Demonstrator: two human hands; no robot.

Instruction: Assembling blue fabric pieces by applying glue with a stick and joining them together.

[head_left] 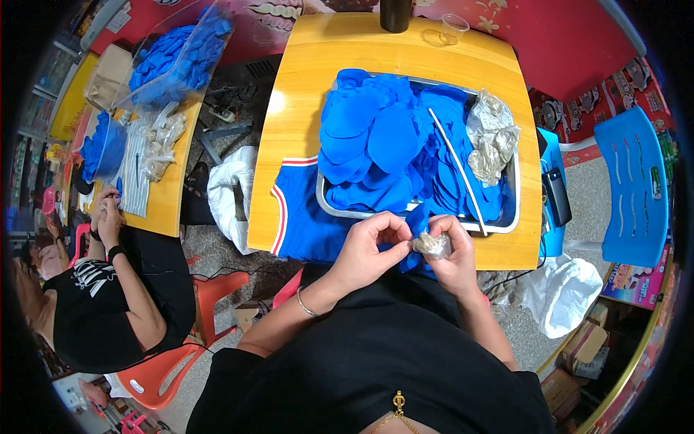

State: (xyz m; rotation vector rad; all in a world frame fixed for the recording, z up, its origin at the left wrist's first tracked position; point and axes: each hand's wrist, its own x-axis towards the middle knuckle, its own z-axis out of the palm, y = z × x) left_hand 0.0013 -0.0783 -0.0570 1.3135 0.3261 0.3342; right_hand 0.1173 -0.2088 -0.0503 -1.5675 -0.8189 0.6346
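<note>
Just in front of the tray, my left hand [365, 249] pinches the edge of a blue petal-shaped piece [417, 218] between thumb and forefinger. My right hand [461, 257] is closed around a small bundle in crumpled clear plastic [431, 247], which touches the blue piece. What the plastic wraps I cannot make out. Many flat blue petal-shaped pieces [394, 137] are heaped in a metal tray [514, 206]. Across its right side leans a thin white stick [457, 170]. A crumpled plastic bag [494, 134] sits at the tray's right edge.
Blue cloth with striped trim [303, 217] lies under the tray on the wooden table [293, 87]. A dark cylinder [395, 16] and a clear cup [453, 29] stand at the back. On the left, another person [108, 304] works at a second table. A blue chair [632, 192] is right.
</note>
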